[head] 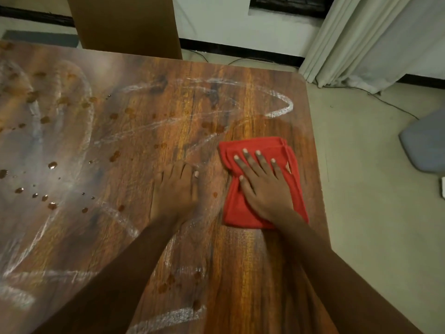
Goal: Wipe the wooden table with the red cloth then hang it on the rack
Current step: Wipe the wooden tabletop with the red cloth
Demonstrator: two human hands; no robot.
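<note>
The folded red cloth (pixel 243 208) lies flat on the wooden table (pixel 134 131), close to its right edge. My right hand (pixel 261 184) presses down on the cloth with straight, spread fingers. Just left of the cloth, my left hand (pixel 175 189) rests flat on the bare wood, fingers straight and together. White chalky streaks (pixel 280 110) curve across the tabletop, and brown liquid drops (pixel 51 165) dot its left half. No rack is in view.
A brown cardboard panel (pixel 125 22) stands behind the table's far edge. A pale curtain (pixel 375 37) hangs at the back right. A grey object (pixel 426 141) sits on the floor to the right, with a cable (pixel 390 103) running past it.
</note>
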